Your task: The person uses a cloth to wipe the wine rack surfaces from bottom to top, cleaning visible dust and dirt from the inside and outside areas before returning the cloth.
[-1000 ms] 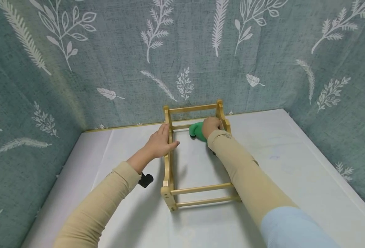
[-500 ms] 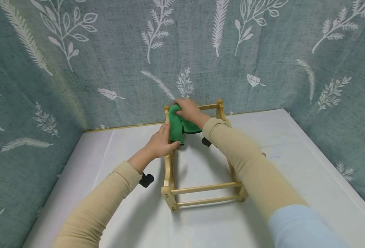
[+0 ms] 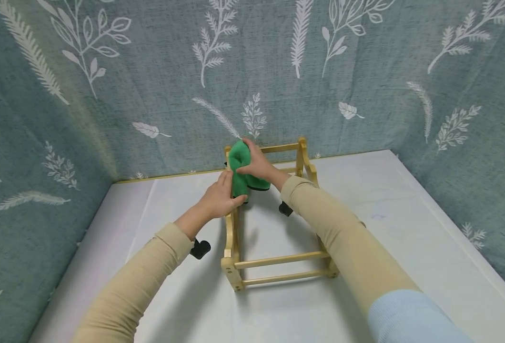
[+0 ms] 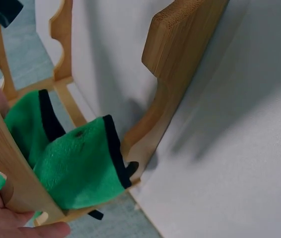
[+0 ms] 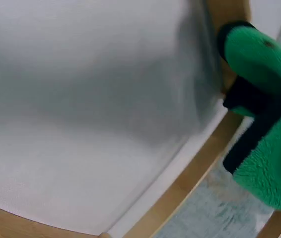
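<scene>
Your right hand [image 3: 258,164] pinching a black-edged green cloth [image 3: 238,182] at the wooden rack [image 3: 229,233], your left hand [image 3: 219,197] against its side, thumb and fingers apart.

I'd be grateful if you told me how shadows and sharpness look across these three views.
Head view: soft shadows beside the wooden rack on the white tabletop, no strong glare; left wrist view: soft-edged shadows on the tabletop, wood grain readable; right wrist view: a broad, diffuse shadow crossing the tabletop, fuzzy pile visible on the green cloth.
</scene>
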{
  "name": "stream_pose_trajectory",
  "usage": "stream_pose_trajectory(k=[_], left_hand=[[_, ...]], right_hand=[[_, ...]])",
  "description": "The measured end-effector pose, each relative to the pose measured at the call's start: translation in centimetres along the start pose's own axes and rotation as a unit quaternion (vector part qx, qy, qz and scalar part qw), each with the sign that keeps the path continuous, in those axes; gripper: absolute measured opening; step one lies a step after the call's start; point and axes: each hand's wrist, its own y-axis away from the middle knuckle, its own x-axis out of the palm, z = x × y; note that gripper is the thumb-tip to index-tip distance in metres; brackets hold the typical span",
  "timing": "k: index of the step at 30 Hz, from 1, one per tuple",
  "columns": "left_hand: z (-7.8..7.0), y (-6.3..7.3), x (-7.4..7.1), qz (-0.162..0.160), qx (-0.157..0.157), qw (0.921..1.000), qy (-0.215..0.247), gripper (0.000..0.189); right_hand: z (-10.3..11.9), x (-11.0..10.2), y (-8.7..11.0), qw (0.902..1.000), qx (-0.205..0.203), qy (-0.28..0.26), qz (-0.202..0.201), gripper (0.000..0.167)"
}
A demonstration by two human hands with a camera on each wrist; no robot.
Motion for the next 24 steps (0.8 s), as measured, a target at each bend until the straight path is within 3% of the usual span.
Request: stream_pose_trajectory(k=[6,13,17,24], left_hand=[[0.0,0.0,0.0,0.009,-0.004,0.9999,-0.006,0.079],[-0.2,-0.1,0.1,0.004,-0.004,1.0000,0.002,0.079],[-0.2,-0.2,0.2,0.008,-0.009,0.9999,0.004,0.079],[-0.1,0.0,0.1,0.006,-0.009,0.9999,0.006,0.077]], right_hand=[[0.7,1.9,0.3,0.9932,0.001,0.110,-0.036,0.093],[0.6,1.7,0.2,0.9912,0.005,0.113,-0.069,0.075],[0.1,0.4,0.0,0.9950,0.010,0.087,-0.048,0.071],[-0.3,-1.6,0.2,0.9980,-0.012,0.043,0.046,0.067]])
